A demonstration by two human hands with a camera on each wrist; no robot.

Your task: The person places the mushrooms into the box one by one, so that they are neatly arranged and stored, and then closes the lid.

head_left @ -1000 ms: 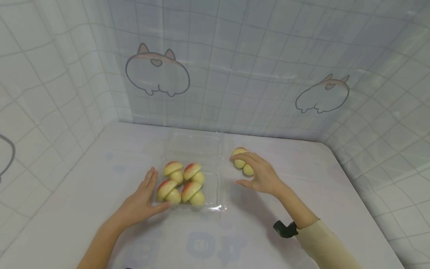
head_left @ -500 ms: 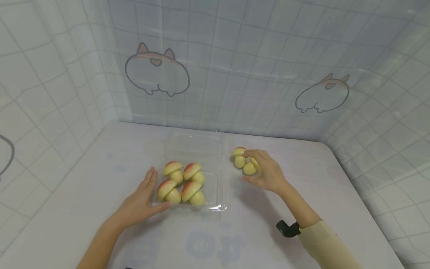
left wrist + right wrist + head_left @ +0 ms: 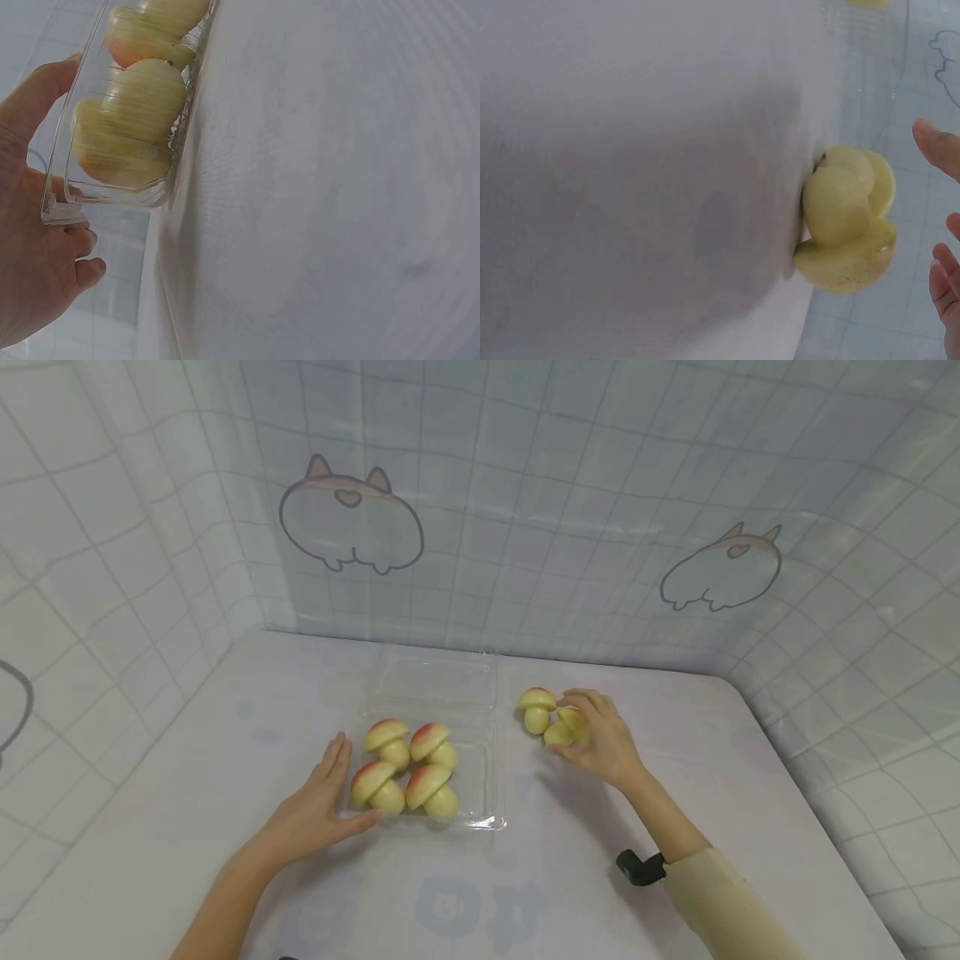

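Several yellow mushroom-shaped pieces with red-tinged caps (image 3: pixel 427 787) (image 3: pixel 124 146) lie in the left part of a clear plastic container (image 3: pixel 489 822) (image 3: pixel 112 200). My left hand (image 3: pixel 311 818) (image 3: pixel 34 247) rests at its front left corner, fingers extended along the left side, thumb by the front edge. To the right of the container, two similar pieces lie on the table, one upright (image 3: pixel 536 720), one tilted (image 3: pixel 559 735) (image 3: pixel 847 266). Around the tilted one's right side hovers my right hand (image 3: pixel 609 747) (image 3: pixel 946 292), thumb and fingers apart; the right wrist view shows a gap between them and the piece.
The container's transparent lid (image 3: pixel 437 681) lies folded back behind its base. A dark, bent object (image 3: pixel 637 867) is at my right wrist, by the sleeve. Grid-patterned sheeting with animal drawings (image 3: pixel 351 522) stands behind the table and at both sides.
My right hand has shifted right, uncovering the upright piece and showing more of the other one's cap, which has turned or moved slightly. My left hand and the container have stayed in place.
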